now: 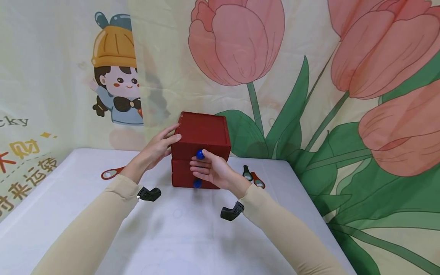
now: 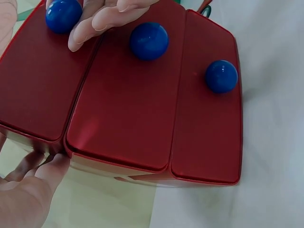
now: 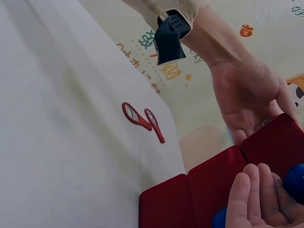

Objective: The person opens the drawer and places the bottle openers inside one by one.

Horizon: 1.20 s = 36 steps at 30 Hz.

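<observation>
On the far left of the desk (image 1: 68,229) lie red scissors (image 1: 110,173), well apart from the work. Next comes the left hand (image 1: 156,149), its fingers straight and spread against the left side and top edge of the red drawer box (image 1: 203,133), seemingly to brace the box so it does not slide. The box stands at the far middle of the desk, close to the flowered backdrop (image 1: 361,95), and has three drawers stacked one above another, each with a blue knob. The right hand (image 1: 211,168) is at the front of the box, thumb and fingertips pinching the top knob (image 1: 200,154), a grip that suits pulling or pushing that top drawer. The bottom knob (image 1: 197,183) shows below the hand; the middle one is hidden behind it in the head view. To the right of the box, a small red and black tool (image 1: 253,176) lies on the desk.
</observation>
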Available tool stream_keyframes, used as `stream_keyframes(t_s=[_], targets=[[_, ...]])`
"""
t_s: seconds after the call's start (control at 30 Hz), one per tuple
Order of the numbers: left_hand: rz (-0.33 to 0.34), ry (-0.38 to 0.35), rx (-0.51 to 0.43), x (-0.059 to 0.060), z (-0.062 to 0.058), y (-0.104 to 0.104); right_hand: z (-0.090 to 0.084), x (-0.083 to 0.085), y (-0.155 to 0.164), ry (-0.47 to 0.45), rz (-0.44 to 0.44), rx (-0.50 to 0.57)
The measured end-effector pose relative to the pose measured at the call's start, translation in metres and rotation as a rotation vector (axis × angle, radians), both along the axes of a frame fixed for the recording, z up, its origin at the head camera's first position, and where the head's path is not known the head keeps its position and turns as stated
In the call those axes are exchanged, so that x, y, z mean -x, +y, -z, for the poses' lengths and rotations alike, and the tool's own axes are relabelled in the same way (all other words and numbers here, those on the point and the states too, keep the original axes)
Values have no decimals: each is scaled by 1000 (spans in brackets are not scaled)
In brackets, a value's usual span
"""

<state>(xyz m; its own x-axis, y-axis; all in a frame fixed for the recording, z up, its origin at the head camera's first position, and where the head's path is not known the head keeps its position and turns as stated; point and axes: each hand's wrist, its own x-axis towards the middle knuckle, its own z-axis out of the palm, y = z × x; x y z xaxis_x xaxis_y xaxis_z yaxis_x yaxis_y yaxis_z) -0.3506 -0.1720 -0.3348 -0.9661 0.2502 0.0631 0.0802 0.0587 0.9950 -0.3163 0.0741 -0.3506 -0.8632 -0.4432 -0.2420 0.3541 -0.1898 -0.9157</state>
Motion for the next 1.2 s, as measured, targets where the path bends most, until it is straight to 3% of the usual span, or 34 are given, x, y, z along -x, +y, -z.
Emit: stream_keyframes(t_s=[0.4, 0.63, 1.2], targets=[[13, 8, -12, 0, -1, 1, -2, 2, 3, 55, -19, -66], [13, 2, -18, 1, 1, 0, 2, 5, 8, 51, -79, -78], [17, -8, -38, 0, 2, -1, 7, -3, 43, 109, -114, -196]])
